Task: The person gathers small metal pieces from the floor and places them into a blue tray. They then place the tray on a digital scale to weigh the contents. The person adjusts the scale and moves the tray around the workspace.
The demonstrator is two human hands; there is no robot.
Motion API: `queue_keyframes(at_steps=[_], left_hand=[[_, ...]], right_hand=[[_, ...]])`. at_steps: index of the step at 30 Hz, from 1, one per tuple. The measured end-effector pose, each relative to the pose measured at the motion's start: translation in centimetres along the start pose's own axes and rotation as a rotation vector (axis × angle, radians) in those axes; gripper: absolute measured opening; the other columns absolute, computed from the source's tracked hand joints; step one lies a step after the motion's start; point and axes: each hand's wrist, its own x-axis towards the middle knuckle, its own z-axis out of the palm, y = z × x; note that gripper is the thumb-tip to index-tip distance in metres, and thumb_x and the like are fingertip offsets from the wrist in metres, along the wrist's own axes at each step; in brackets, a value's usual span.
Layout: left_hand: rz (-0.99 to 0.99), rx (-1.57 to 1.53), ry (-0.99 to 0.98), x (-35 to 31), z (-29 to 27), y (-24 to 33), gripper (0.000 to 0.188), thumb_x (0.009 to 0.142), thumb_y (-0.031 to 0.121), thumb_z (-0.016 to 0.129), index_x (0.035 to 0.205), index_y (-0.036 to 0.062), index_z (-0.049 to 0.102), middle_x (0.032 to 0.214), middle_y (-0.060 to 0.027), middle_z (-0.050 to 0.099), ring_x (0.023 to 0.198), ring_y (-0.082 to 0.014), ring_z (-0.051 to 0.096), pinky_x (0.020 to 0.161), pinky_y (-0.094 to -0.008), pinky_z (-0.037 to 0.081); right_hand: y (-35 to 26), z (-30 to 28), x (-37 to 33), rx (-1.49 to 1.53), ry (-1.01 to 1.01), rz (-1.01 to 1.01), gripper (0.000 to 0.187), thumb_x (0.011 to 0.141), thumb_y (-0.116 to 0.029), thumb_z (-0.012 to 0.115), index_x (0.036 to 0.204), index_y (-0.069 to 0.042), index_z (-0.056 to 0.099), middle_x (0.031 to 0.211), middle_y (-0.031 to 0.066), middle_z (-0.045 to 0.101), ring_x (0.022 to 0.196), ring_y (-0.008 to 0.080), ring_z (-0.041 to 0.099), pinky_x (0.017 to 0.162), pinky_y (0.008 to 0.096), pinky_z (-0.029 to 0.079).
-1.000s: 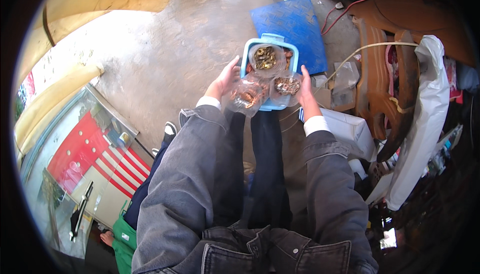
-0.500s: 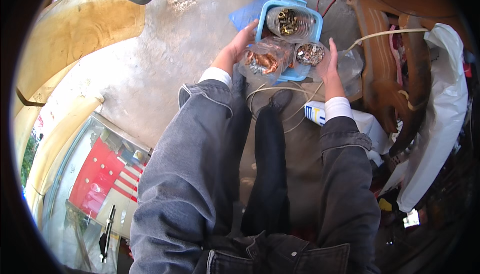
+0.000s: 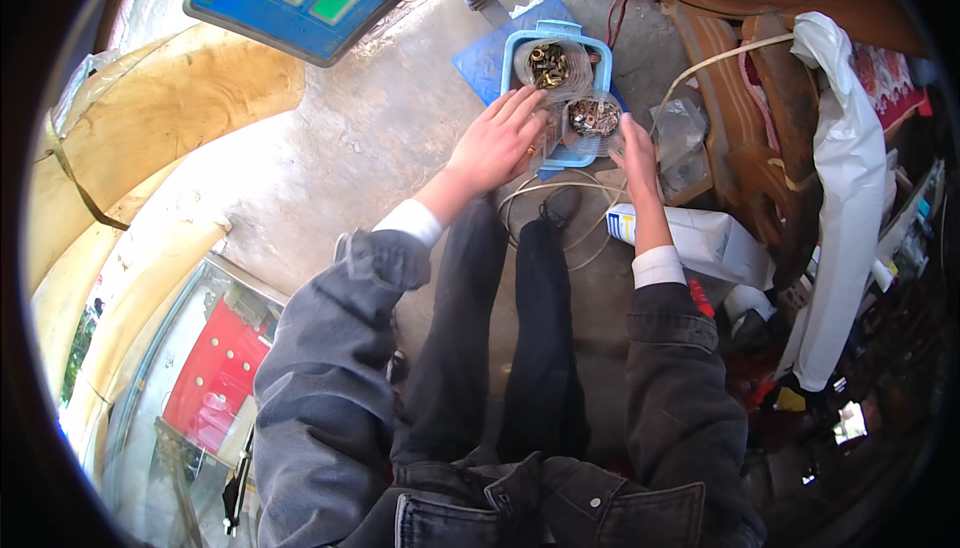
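A light blue plastic basket point(image 3: 558, 27) holds clear plastic containers of small metal parts. Brass-coloured fittings point(image 3: 549, 66) fill the far container; small mixed metal pieces point(image 3: 593, 116) fill the near right one. My left hand point(image 3: 497, 140), palm down with fingers stretched, lies over the basket's near left part and largely hides what is beneath. A bit of clear plastic shows beside its fingers. My right hand point(image 3: 637, 153) is at the right side of the near right container, fingers extended; whether it touches the container I cannot tell.
Under the basket is a flat blue plate point(image 3: 476, 58), with a blue scale display point(image 3: 325, 8) at the upper left. Carved brown wooden furniture point(image 3: 725, 113), a white plastic bag point(image 3: 838, 208) and a white package point(image 3: 705, 238) are on the right. A pale cable point(image 3: 690, 73) loops nearby.
My left hand has moved from the basket's left side to over the near left container, covering its copper-coloured pieces. The view has shifted, showing more of the scale display.
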Motion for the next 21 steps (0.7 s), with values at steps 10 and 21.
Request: queue_keyframes(at_steps=[10, 21], left_hand=[[0.137, 0.342, -0.216, 4.7, 3.3, -2.3, 0.016, 0.077, 0.017, 0.056, 0.079, 0.0073, 0.069, 0.110, -0.0104, 0.061, 0.121, -0.0257, 0.049, 0.116, -0.0396, 0.024], [0.218, 0.437, -0.339, 6.4, 4.7, -2.0, 0.016, 0.074, 0.022, 0.059, 0.064, 0.0171, 0.069, 0.073, -0.0001, 0.068, 0.080, -0.0178, 0.061, 0.078, -0.0302, 0.043]], right_hand=[[-1.4, 0.6, 1.4, -0.992, 0.101, 0.043, 0.038, 0.082, -0.035, 0.064, 0.099, -0.001, 0.069, 0.105, 0.0244, 0.066, 0.099, 0.0394, 0.063, 0.083, 0.0457, 0.051], [5.6, -4.9, -5.4, -0.183, -0.053, 0.187, 0.038, 0.098, -0.023, 0.042, 0.082, 0.006, 0.060, 0.072, 0.0165, 0.069, 0.054, 0.0185, 0.066, 0.046, 0.0266, 0.050]])
